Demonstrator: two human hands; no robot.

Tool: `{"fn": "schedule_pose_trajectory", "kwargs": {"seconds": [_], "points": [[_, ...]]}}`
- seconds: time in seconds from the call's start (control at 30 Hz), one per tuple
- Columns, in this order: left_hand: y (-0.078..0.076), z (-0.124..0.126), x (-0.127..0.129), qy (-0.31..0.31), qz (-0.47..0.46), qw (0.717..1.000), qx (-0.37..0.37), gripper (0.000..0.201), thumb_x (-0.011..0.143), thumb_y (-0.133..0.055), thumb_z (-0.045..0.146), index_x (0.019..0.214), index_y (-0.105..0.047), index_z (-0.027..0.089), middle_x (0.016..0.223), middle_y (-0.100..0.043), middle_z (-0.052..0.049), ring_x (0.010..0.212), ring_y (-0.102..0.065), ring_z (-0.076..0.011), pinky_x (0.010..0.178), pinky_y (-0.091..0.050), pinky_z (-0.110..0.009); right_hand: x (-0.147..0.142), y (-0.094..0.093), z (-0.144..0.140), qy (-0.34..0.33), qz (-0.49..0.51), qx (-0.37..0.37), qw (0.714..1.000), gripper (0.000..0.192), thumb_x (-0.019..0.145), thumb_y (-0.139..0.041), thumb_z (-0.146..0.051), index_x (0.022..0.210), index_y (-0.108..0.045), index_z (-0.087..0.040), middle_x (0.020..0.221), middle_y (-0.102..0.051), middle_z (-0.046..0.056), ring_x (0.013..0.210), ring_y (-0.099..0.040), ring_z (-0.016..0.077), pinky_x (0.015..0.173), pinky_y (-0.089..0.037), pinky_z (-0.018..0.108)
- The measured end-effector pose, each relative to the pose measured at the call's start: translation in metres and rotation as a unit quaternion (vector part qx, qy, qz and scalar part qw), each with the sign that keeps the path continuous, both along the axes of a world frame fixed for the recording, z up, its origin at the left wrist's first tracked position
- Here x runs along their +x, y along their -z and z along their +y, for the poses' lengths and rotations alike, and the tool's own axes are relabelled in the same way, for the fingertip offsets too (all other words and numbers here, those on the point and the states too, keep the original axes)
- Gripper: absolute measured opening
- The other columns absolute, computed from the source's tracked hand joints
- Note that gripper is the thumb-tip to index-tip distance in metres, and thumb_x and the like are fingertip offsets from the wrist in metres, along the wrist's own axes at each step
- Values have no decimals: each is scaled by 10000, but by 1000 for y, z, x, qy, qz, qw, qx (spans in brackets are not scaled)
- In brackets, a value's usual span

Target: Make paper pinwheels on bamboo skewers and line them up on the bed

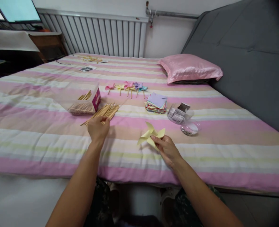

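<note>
My right hand (169,150) pinches a pale yellow paper pinwheel (147,136) at its middle, holding it above the striped bedspread. A small dark dot shows at the pinwheel's centre beside my thumb. At the near end of a loose pile of thin wooden sticks (111,109), my left hand (98,128) is closed with its fingertips on a stick. Those fingertips are partly hidden by the hand itself. Just behind lies a clear plastic box (82,107) with a purple label, holding more sticks.
Several small pinwheels on sticks (129,85) lie farther back. Right of centre sit a stack of coloured paper squares (156,102), a clear container (177,114) and a round clear lid (190,128). A pink pillow (191,67) rests near the grey headboard (243,53).
</note>
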State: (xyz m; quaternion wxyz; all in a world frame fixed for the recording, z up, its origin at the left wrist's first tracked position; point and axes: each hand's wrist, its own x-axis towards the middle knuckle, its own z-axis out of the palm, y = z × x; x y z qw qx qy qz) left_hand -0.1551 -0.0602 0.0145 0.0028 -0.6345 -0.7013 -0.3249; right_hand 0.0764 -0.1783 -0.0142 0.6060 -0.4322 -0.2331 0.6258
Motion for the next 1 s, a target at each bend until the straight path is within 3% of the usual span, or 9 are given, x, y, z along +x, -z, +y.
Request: {"fn": "schedule_pose_trajectory", "kwargs": {"seconds": [0.13, 0.3, 0.47, 0.6, 0.77, 1.0], "points": [[0, -20, 12, 163, -33, 985, -34, 217, 716, -563, 315, 760, -720, 171, 781, -719, -59, 761, -632, -219, 721, -441, -307, 6, -7, 1, 22, 50, 10, 998, 158, 601, -780, -221, 707, -676, -169, 772, -716, 16, 725, -640, 142, 710, -515, 248], [0, -36, 18, 296, 1, 935, -196, 205, 694, -564, 317, 715, -714, 178, 710, -712, -49, 669, -628, -194, 622, -444, -276, 23, -17, 3, 91, 107, -1, 990, 185, 558, -792, -176, 612, -616, -194, 635, -667, -31, 616, -625, 116, 541, -507, 204], [-6, -35, 13, 292, 76, 925, -232, 206, 670, -555, 278, 754, -716, 181, 755, -712, -58, 730, -639, -209, 635, -454, -273, 43, -20, 3, 134, 157, -23, 978, 180, 594, -747, -129, 714, -631, -195, 646, -662, -49, 626, -633, 100, 550, -501, 201], [-5, -37, 16, 296, 97, 929, -200, 254, 662, -576, 277, 863, -701, 185, 848, -709, -55, 808, -638, -222, 694, -467, -288, 50, -24, 3, 150, 167, -29, 974, 173, 594, -739, -120, 710, -627, -184, 639, -653, -44, 622, -624, 101, 549, -497, 211], [14, -40, 49, 358, 88, 927, -72, 316, 771, -548, 340, 970, -675, 131, 971, -688, -104, 939, -602, -241, 839, -449, -333, 51, -25, 3, 157, 175, -33, 971, 193, 583, -747, -128, 723, -627, -186, 636, -656, -40, 608, -620, 105, 545, -499, 220], [33, -39, 80, 334, 86, 936, -68, 250, 828, -479, 216, 925, -702, 156, 874, -666, -94, 872, -590, -228, 764, -458, -324, 51, -22, 3, 138, 141, -17, 980, 176, 592, -761, -170, 695, -622, -199, 626, -654, -44, 599, -620, 107, 552, -497, 225]]}}
